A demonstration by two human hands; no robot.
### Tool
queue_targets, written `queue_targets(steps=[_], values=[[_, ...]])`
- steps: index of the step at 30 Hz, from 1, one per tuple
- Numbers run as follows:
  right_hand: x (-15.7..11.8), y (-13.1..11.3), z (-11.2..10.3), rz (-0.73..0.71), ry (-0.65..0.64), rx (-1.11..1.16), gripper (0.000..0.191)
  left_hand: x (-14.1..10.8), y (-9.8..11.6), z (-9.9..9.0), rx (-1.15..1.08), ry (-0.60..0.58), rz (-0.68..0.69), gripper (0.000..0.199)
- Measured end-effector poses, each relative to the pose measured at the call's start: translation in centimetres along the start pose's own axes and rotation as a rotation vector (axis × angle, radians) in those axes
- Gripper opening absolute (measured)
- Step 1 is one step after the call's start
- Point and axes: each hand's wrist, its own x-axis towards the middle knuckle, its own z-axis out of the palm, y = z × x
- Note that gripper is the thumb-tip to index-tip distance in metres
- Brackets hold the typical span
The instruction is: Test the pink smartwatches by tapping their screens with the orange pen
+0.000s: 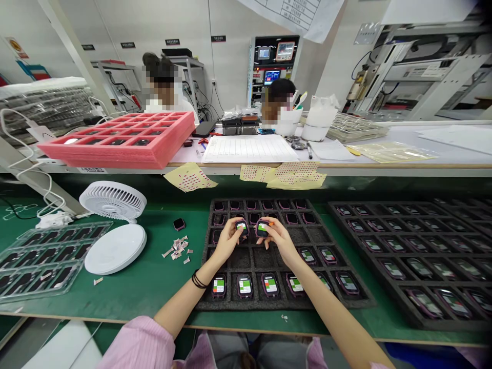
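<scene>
My left hand (227, 242) and my right hand (277, 239) meet above a black foam tray (203, 302) on the green bench mat (161, 292). The left fingers pinch one smartwatch (242, 228), and the right fingers pinch another smartwatch (262, 228). Both have green-and-white screens. Several similar watches with coloured rims sit in the tray's near cells (245, 286), and darker units fill its far cells (251, 205). Some middle cells directly below my hands show bare foam.
A second black tray of watches (423, 256) fills the bench's right side. To the left are a transparent plastic tray (42, 261), a white fan (113, 200), a loose watch (179, 224) and paper scraps (177, 247). Co-workers (161, 84) sit beyond a pink foam tray (117, 138).
</scene>
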Motion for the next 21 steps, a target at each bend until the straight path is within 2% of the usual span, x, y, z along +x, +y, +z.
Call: queue_targets(steps=[10,17,21], values=[[-0.02,0.01,0.0,0.01,-0.002,-0.004,0.036,-0.14,0.93,-0.19,0.066,0.0,-0.025,0.038],[0.17,0.28,0.12,-0.013,0.007,-0.031,0.042,-0.18,1.01,-0.11,0.064,0.009,-0.023,0.041],[0.16,0.22,0.01,-0.001,0.003,-0.022,0.039,-0.2,1.03,-0.11,0.064,0.017,-0.029,0.041]])
